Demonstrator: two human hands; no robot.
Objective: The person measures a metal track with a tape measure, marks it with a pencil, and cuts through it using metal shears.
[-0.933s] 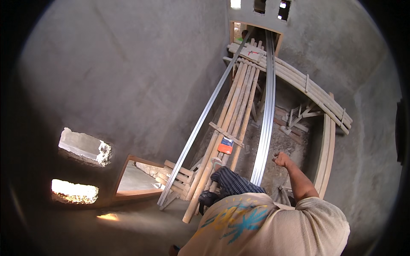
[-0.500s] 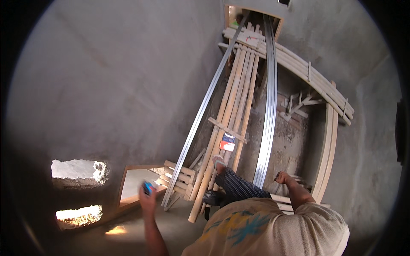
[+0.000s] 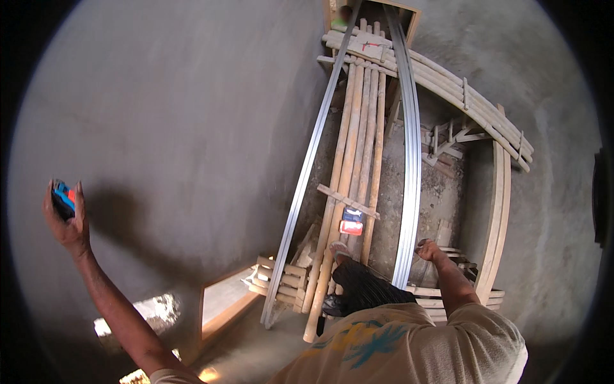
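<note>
My left hand [image 3: 71, 221] is raised at the far left, close to the grey plastered wall. Its fingers are wrapped round a palm-sized blue and black hand tool [image 3: 62, 200] with a red patch; the exact kind is not plain. Low on the right, my right hand [image 3: 427, 249] is closed, beside the lower end of the long metal channels [image 3: 410, 185]. Whatever its fingers may hold is too small to make out. My feet are on a scaffold platform of round wooden poles [image 3: 348, 157], where a small red, white and blue box [image 3: 352, 221] lies.
A single metal channel [image 3: 309, 166] slants along the platform's left side. Crosswise poles [image 3: 473, 102] form a far platform below a framed opening [image 3: 412, 25], where a person is partly visible. Squared timbers [image 3: 495, 217] run along the right. A wood-framed window [image 3: 230, 297] sits at lower left.
My left hand has swung up and left toward the wall, carrying the blue and black tool. My right hand stays low and closed. The whole view has tilted slightly.
</note>
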